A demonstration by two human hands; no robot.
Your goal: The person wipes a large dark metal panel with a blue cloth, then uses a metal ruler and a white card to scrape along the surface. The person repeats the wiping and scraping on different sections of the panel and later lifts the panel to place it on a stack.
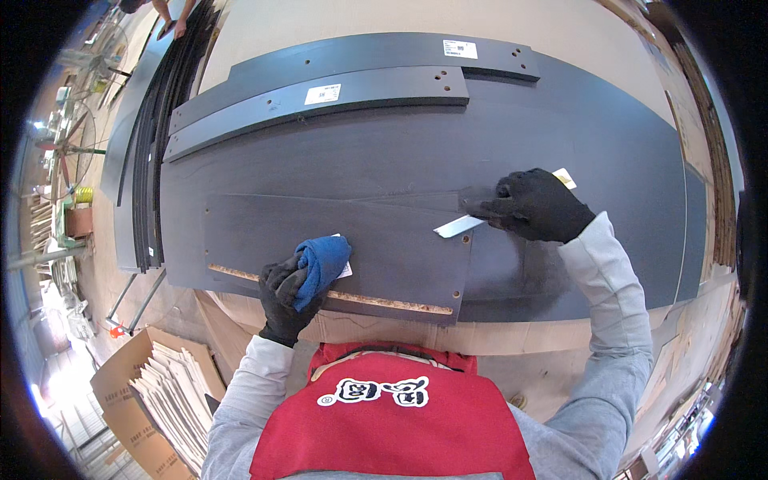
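Observation:
My left hand [283, 300], in a black glove, grips a bunched blue cloth [323, 264] over the near part of a small dark board [396, 258]. This board has drilled holes near its ends and a groove [390, 302] of bare particleboard along its near edge. A white label lies partly hidden under the cloth. My right hand [537, 205], gloved too, holds a flat metal blade [459, 226] that points left over the board's right end. Past that hand a yellow and white piece [564, 178] shows; I cannot tell whether it belongs to the tool.
Beneath lies a large dark panel [384, 150]. Two dark rails [384, 90] with holes and printed labels rest at its far side. Upright dark panels [150, 150] stand at left, where another person's hand [180, 28] shows. A cardboard box [114, 390] of pale strips sits lower left.

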